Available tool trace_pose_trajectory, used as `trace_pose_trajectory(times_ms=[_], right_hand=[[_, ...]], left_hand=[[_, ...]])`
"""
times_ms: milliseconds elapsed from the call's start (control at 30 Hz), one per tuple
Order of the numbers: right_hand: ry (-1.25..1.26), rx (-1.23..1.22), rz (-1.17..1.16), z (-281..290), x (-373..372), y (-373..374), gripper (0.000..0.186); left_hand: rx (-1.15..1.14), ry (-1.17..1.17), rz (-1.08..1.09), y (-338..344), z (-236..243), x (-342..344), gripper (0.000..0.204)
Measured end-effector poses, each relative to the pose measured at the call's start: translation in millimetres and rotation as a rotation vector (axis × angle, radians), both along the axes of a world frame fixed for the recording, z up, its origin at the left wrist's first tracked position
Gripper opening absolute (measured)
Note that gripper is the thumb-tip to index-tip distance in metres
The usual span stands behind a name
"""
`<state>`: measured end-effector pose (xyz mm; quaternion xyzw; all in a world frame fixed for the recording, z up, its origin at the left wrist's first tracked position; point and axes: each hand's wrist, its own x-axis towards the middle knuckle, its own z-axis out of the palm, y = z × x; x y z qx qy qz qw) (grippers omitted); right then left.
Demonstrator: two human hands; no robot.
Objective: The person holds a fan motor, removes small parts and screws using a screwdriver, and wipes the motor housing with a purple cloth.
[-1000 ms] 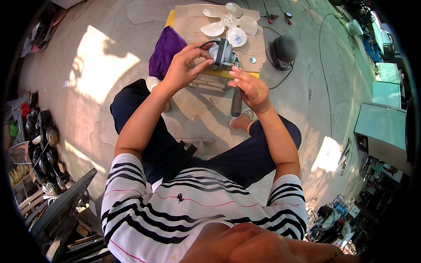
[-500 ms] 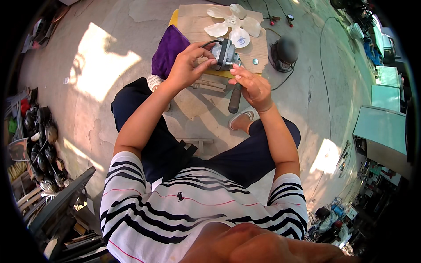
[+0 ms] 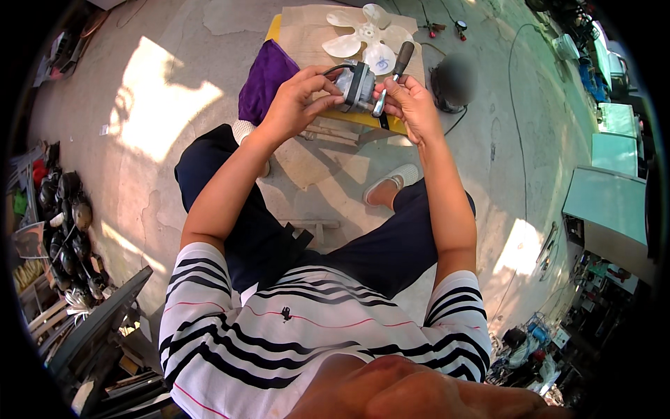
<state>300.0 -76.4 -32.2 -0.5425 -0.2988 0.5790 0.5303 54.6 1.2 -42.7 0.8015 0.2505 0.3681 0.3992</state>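
Observation:
Over the near edge of the board, my left hand [image 3: 296, 101] is closed around a small electric motor [image 3: 356, 85], silver-grey with a dark band and a black cable looping off its top. To its right, my right hand [image 3: 410, 103] grips a ratchet wrench [image 3: 400, 61]. The wrench's dark handle points up and away, and its shiny metal end [image 3: 379, 109] is close beside the motor; whether they touch I cannot tell. Just beyond the motor lies a whitish five-bladed fan wheel [image 3: 367, 32] on brown cardboard [image 3: 305, 43].
A purple cloth [image 3: 266, 84] hangs at the left of the yellow-edged work surface [image 3: 273, 28]. On the floor to the right stands a dark rounded device [image 3: 453, 80] with a cable. Gauges with hoses [image 3: 460, 26] lie farther off. Clutter lines both sides.
The wrench has swung from pointing down toward me to pointing up and away. My right hand now wraps round it, and my right foot has shifted. My left hand keeps its hold on the motor.

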Motion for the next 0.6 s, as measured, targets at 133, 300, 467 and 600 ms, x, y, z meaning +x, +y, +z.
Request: trace_pose_trajectory(times_ms=[133, 300, 467, 600], right_hand=[[0.158, -0.097, -0.032, -9, 4, 1, 0.024], [-0.035, 0.183, -0.072, 4, -2, -21, 0.02], [-0.372, 0.596, -0.083, -4, -12, -40, 0.024], [-0.791, 0.792, -0.043, 6, -25, -45, 0.029]], left_hand=[[0.01, 0.012, -0.015, 2, 0, -1, 0.017], [0.012, 0.011, -0.015, -1, 7, -3, 0.019], [-0.028, 0.024, -0.005, -4, 8, -2, 0.017], [0.011, 0.014, 0.016, -2, 2, -2, 0.017]])
